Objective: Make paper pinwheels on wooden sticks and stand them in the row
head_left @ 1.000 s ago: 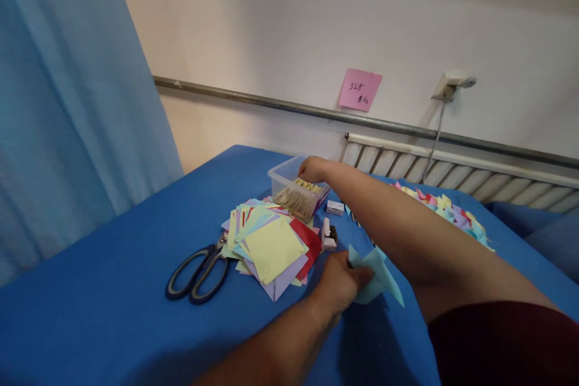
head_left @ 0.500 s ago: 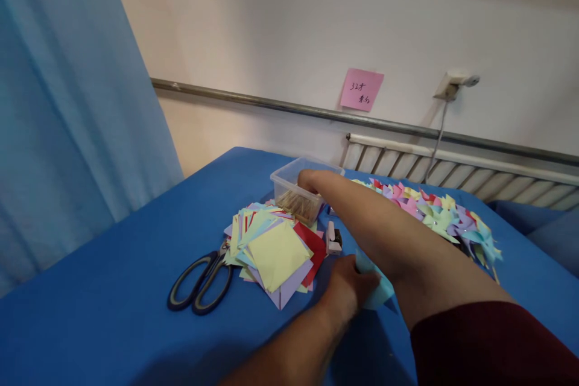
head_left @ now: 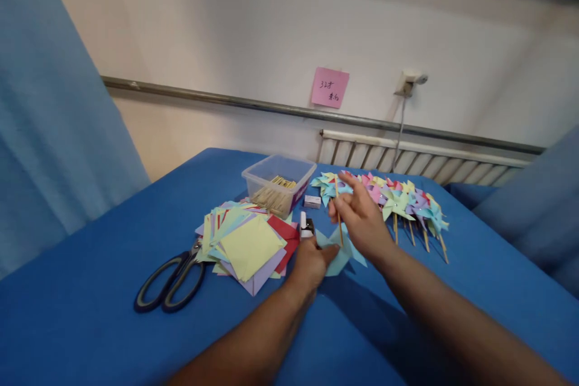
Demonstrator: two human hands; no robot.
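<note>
My left hand [head_left: 314,259] is closed on a light-blue paper pinwheel [head_left: 337,260], held low over the blue-covered table. Between the thumb and fingers of my right hand [head_left: 359,214] stands a thin wooden stick [head_left: 339,211], its lower end against the pinwheel; whether the two are joined I cannot tell. Just beyond my left hand sits a small opened box [head_left: 306,226] with dark contents. A clear plastic bin [head_left: 280,172] holds many more wooden sticks. To the left of my hands lies a pile of coloured paper squares [head_left: 251,247].
Scissors [head_left: 174,280] with dark handles lie left of the paper pile. Finished pinwheels on sticks [head_left: 402,202] are heaped at the right back. Near the bin is a small closed box [head_left: 312,201]. A metal rail [head_left: 226,97] and a radiator [head_left: 353,154] run along the wall.
My right hand has come back from the stick bin with a wooden stick and brought it to the pinwheel. My left hand keeps hold of the pinwheel. The view has shifted right.
</note>
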